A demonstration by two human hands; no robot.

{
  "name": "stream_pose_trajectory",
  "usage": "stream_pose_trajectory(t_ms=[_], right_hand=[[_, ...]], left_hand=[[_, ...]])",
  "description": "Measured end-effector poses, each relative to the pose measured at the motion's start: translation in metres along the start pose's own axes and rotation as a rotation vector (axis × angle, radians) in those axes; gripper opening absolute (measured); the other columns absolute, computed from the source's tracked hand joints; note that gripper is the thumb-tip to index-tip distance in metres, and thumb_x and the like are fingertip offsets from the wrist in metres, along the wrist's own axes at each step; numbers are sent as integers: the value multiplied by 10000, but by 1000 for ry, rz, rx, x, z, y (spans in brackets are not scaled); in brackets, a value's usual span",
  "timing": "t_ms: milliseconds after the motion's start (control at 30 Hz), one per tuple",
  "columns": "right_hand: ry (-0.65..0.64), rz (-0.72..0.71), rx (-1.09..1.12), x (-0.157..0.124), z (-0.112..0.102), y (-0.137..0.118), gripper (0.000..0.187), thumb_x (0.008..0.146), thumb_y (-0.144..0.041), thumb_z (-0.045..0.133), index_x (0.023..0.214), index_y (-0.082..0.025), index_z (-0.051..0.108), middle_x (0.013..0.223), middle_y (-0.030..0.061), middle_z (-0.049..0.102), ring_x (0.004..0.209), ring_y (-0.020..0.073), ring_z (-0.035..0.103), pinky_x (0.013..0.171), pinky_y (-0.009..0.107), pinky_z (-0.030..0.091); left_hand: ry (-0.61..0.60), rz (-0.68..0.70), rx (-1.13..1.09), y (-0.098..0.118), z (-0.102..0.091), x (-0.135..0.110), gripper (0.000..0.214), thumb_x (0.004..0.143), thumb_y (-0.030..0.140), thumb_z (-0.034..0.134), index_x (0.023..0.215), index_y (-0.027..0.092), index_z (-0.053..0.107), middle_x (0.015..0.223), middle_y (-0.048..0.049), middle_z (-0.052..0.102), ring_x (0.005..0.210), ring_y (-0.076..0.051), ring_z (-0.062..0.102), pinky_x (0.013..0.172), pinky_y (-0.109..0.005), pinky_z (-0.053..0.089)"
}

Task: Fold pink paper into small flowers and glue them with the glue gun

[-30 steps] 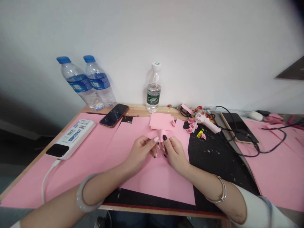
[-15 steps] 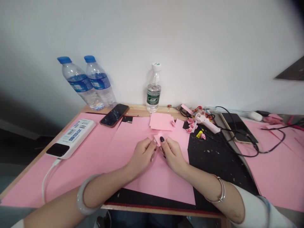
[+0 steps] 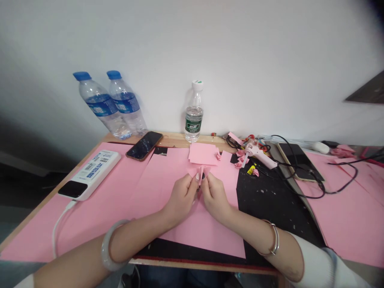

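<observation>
My left hand and my right hand meet at the middle of the table, knuckles close together. Both pinch a small folded piece of pink paper that stands up between the thumbs. The hands rest over large pink paper sheets spread on the table. A small stack of pink paper squares lies just beyond the fingertips. A pale bangle is on my left wrist, a thin silver bracelet on my right.
Two blue-capped water bottles and a white-capped bottle stand at the wall. A phone, a white power bank with cable, a pink glue gun, small folded pink pieces, a dark tablet and black cords lie around.
The flat pink piece has been folded together. My hands moved closer, and the paper now stands narrow and upright between the thumbs.
</observation>
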State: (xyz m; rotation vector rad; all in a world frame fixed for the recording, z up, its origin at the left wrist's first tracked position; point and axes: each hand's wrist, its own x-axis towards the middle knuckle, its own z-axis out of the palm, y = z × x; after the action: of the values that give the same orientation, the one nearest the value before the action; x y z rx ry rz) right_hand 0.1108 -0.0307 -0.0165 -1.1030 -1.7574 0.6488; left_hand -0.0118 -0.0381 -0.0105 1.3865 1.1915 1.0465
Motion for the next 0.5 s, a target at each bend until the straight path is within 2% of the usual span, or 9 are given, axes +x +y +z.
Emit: stream_pose_trajectory(t_ms=[233,500], right_hand=[[-20,17,70,1,-1,-2,210,942,-169,326,746,-221,380,623,-34,452,506,116,426,488,229,337],[32,-28,-87,-1,5,1,207,898,-141,343,717,-237,319,580,-51,386,478,125,382,474,246,286]], left_hand=[[-7,24,-61,2,0,0,347,957,422,378,680,214,400,541,71,377,482,-105,370,482,-237,310],[43,45,-66,-6,3,1,319,942,353,422,658,212,386,601,54,377,525,-109,350,478,-233,284]])
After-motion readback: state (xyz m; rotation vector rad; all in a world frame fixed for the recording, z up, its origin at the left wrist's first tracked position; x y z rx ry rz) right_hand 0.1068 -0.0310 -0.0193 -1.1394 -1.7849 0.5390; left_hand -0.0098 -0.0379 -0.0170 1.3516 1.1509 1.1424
